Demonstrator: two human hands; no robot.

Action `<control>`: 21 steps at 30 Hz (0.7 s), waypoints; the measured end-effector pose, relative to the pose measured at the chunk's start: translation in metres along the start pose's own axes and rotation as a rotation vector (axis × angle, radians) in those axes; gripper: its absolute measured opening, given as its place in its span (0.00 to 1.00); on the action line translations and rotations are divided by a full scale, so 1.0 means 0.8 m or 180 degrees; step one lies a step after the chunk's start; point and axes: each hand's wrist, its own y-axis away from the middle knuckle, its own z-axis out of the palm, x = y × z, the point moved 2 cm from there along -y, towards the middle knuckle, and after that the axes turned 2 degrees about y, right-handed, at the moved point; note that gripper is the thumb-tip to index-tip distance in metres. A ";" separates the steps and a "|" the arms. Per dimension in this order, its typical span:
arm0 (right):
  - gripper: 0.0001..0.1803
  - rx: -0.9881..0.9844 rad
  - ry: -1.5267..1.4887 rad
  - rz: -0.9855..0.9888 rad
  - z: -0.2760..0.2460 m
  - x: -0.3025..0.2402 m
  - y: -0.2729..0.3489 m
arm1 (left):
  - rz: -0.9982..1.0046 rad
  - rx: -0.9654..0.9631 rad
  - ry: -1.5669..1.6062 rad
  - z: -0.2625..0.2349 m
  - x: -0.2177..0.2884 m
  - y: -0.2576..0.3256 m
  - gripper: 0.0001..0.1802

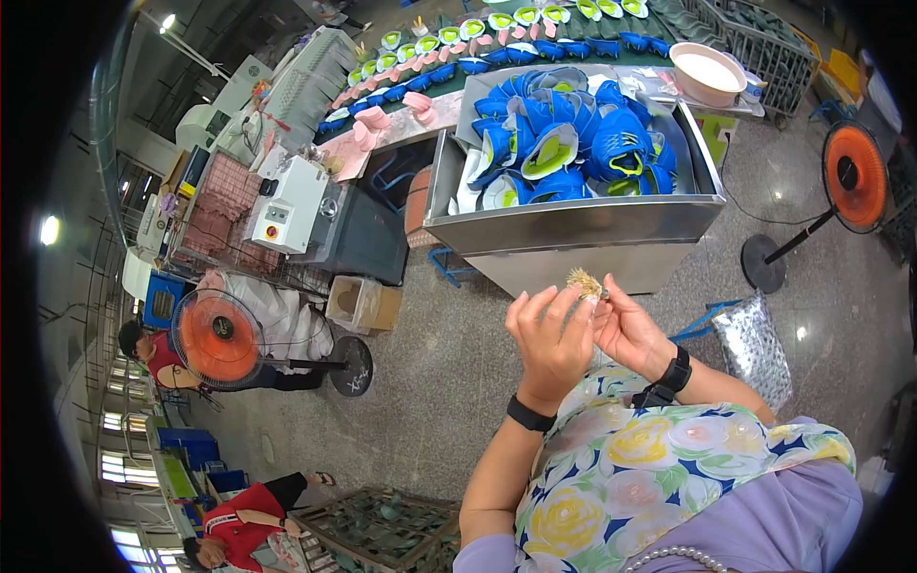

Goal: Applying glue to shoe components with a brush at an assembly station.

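Both of my hands are raised in front of me, fingers bent inward and close together. Between the fingertips is a small tan, bristly tuft (583, 282), too small to tell its exact kind. My left hand (552, 344) pinches it from the left, and my right hand (632, 329) closes on its right end, where a small dark bit shows. Just beyond my hands stands a metal bin (573, 224) piled with blue shoe uppers (616, 143), some with lime-green linings. Neither hand touches the bin.
Orange-bladed fans (853, 175) (222, 329) stand right and left. A white basin (707, 73) sits behind the bin, near rows of shoe parts (449, 72). A white machine (291, 203) is at left. A silvery padded seat (753, 349) is by my right arm. Other people (244, 520) are at left.
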 end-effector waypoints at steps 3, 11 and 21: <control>0.18 -0.0214 -0.0076 0.0082 -0.013 0.000 -0.005 | 0.0212 -0.0073 -0.0144 -0.001 -0.002 0.007 0.10; 0.17 -0.0058 -0.0018 0.0075 -0.009 0.005 -0.002 | 0.0347 -0.0062 -0.0336 -0.006 0.001 0.012 0.10; 0.18 -0.0234 0.0044 0.0135 -0.008 0.006 0.003 | 0.0113 -0.0004 -0.0009 -0.010 0.007 0.008 0.14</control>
